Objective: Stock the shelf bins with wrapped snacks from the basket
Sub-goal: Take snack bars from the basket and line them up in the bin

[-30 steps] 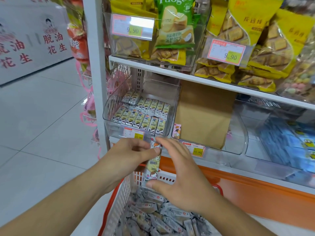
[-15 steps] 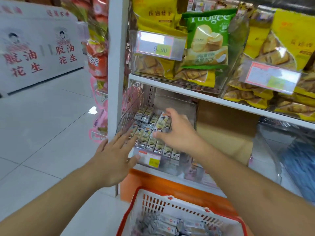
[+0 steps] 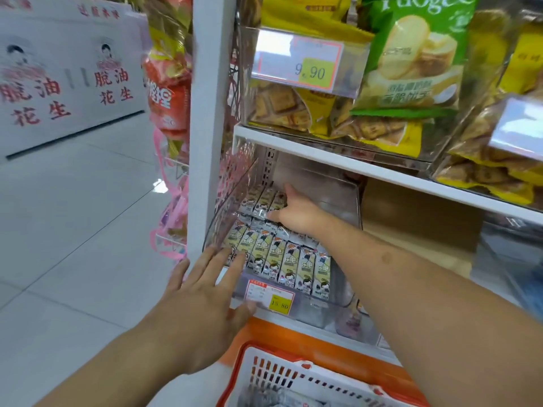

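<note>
A clear plastic shelf bin (image 3: pixel 329 306) on the lower shelf holds rows of small wrapped snacks (image 3: pixel 289 264) with cartoon print. My right hand (image 3: pixel 296 214) reaches deep into the bin and its curled fingers hold one wrapped snack (image 3: pixel 261 211) down on the back row. One finger points up toward the rear wall. My left hand (image 3: pixel 205 298) is spread flat, its fingertips touching the bin's front left corner and the front snacks. Below, the white basket with an orange rim (image 3: pixel 293 374) shows several grey wrapped snacks (image 3: pixel 264 398) inside.
The upper shelf (image 3: pixel 382 171) carries bins of yellow cookie bags (image 3: pixel 282 104) and a green bag (image 3: pixel 411 60). A brown cardboard box (image 3: pixel 417 218) fills the bin to the right. A white shelf post (image 3: pixel 208 113) stands left, with pink net bags (image 3: pixel 173 207) hanging by the tiled aisle.
My right hand has carried the snack from above the basket deep into the bin's back row. My left hand let go of it and opened against the bin front.
</note>
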Action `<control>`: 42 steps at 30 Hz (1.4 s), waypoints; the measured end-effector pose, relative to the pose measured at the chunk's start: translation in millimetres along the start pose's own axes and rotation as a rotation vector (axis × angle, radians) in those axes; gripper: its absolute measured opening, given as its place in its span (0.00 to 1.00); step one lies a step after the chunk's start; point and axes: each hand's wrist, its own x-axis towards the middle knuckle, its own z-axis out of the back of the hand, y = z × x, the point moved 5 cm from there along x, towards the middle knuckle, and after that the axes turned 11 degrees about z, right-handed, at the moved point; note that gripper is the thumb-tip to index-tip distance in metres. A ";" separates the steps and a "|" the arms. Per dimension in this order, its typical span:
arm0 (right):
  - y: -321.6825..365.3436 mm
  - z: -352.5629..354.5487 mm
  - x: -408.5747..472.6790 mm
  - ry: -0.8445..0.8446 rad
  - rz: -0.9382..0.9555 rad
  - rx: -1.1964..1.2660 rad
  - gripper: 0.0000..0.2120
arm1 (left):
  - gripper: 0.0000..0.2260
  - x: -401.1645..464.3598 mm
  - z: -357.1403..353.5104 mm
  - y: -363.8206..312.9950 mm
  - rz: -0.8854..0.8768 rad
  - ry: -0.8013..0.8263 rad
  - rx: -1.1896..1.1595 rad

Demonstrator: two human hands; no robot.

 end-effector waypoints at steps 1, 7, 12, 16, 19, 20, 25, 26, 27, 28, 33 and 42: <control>2.6 2.4 -5.8 -0.008 0.005 0.008 0.46 | 0.38 -0.8 0.7 -0.6 0.011 0.005 -0.006; 34.8 25.7 -77.9 -0.095 0.186 -0.059 0.34 | 0.32 -14.5 11.1 -17.8 -0.060 -0.081 -0.125; 37.2 30.9 -181.7 -0.202 0.334 -0.010 0.20 | 0.22 -51.5 15.8 -49.8 -0.223 -0.222 -0.377; 13.6 6.6 -264.9 -0.180 0.350 0.061 0.12 | 0.18 -69.5 -19.1 -69.3 -0.172 -0.093 -0.380; -35.5 -29.4 -303.1 -0.067 0.213 0.073 0.12 | 0.20 -72.4 -68.5 -74.6 -0.124 0.047 -0.303; -56.6 -44.3 -312.2 -0.018 0.148 0.068 0.12 | 0.22 -73.4 -86.7 -73.7 -0.090 0.094 -0.282; -156.1 -116.8 -332.7 0.206 -0.103 -0.028 0.21 | 0.34 -73.0 -162.9 -53.4 0.131 0.209 -0.266; -170.2 -126.3 -333.3 0.233 -0.147 -0.030 0.23 | 0.37 -70.8 -176.8 -46.8 0.181 0.227 -0.269; -183.4 -135.5 -333.1 0.254 -0.182 -0.033 0.25 | 0.40 -68.4 -191.2 -40.6 0.225 0.252 -0.280; -195.3 -144.2 -332.5 0.272 -0.209 -0.042 0.26 | 0.42 -66.9 -203.9 -36.6 0.260 0.282 -0.295; -239.9 -179.9 -333.9 0.243 -0.270 -0.113 0.30 | 0.48 -64.0 -230.4 -38.7 0.360 0.302 -0.283; -246.3 -206.4 -341.2 0.180 -0.305 -0.148 0.25 | 0.50 -60.6 -233.4 -42.4 0.415 0.301 -0.205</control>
